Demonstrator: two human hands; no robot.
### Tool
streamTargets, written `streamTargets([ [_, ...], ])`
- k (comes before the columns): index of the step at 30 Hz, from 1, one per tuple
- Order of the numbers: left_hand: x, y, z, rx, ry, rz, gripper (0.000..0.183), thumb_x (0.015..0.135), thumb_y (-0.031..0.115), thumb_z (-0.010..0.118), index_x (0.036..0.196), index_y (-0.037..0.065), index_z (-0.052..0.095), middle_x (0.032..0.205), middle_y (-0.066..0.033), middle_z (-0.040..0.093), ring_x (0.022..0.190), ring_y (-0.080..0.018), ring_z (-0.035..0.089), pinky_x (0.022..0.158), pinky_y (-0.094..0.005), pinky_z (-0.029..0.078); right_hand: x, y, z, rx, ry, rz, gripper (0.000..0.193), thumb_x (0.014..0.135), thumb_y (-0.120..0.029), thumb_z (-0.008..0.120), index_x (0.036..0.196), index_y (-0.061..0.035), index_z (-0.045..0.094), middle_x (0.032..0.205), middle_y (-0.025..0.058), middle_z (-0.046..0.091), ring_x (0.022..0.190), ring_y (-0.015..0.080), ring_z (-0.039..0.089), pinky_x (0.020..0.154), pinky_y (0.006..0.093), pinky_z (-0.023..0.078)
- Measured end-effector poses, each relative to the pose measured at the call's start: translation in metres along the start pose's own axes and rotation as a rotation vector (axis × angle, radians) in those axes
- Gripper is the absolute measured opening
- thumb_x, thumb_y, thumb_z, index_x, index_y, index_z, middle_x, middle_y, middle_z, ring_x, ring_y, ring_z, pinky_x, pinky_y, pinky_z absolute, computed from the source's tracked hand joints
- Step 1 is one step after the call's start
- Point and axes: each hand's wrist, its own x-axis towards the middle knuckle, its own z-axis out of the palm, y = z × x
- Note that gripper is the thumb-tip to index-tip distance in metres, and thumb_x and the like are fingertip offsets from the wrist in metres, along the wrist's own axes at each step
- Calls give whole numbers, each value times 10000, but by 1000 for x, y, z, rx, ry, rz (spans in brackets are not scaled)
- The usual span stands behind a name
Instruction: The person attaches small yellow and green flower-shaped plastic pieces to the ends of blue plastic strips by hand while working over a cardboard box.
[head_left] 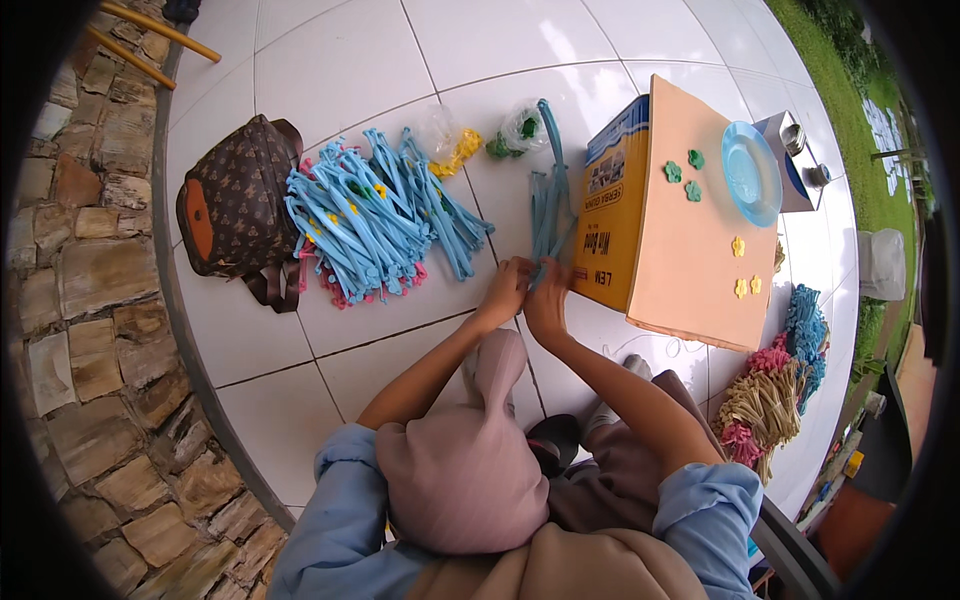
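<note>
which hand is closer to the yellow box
Right. The right hand is just to the left of the yellow box, by its near end; the left hand is farther left, with the right hand between it and the box.

Dark printed lettering [606,243] covers the yellow side of a carton [618,215].

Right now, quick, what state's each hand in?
Left hand: at the near end of the blue strips; grip cannot be told.
Right hand: touching that end; grip cannot be told.
</note>
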Motion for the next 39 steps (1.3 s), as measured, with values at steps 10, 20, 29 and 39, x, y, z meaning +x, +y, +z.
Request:
streamTargets([
  [10,19,70,-69,-468,-80,-267,200,869,149,502,1029,29,502,883,-68,573,786,-116,529,605,-242,436,30,-72,-74,699,-86,240,463,730,83,448,1158,42,277,1042,214,397,951,294,444,839,382,383],
  [20,33,201,-155,37,175,469,369,755,80,511,1122,82,479,1137,-98,438,1004,-191,439,825,-309,376,39,-145,-246,873,-164,-50,503,728,48,502,1177,-38,291,971,114,456,821,159,518,689,274,453],
  [29,49,329,-181,175,-159,472,452,780,283,636,1156,95,469,966,-100,589,958,-210,567,856,-350,423,7,-142,-378,679,-79,-574,628,730,160,450,1261,-81,218,985,86,377,862,151,542,778,278,455],
  [39,27,376,-145,-161,-219,418,195,843,187,566,758,13,582,674,-12,564,584,-60,476,569,-200,405,-17,-80,-368,275,165,-283,616,738,141,421,1265,-104,217,996,174,461,819,226,569,728,331,478],
])
